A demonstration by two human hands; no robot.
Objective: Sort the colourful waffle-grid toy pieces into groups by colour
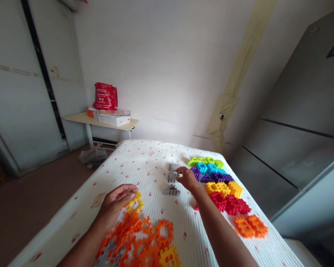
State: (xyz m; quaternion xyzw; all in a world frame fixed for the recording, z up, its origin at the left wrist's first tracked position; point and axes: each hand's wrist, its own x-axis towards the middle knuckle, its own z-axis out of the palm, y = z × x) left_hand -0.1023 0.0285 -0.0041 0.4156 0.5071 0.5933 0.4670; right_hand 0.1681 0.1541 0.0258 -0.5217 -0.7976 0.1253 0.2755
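Note:
My right hand point(187, 178) reaches over the middle of the bed, its fingers pinched on the edge of a grey interlocking block point(172, 173). Just in front of that stands another small grey block point(172, 190). My left hand point(118, 202) hovers at the left with slightly curved fingers apart. A yellow square block piece point(136, 203) shows right by its fingertips, and no grip on it is visible. Below lies a loose heap of orange block pieces point(149, 252) with some grey pieces point(109, 254) and a yellow piece point(169, 256).
Rows of built blocks line the right side: green point(206, 161), light blue point(208, 168), purple point(218, 177), yellow point(222, 189), red point(231, 204) and orange point(250, 226). Behind stands a small table point(80, 118) with a red bag point(105, 96) and a white box point(115, 119).

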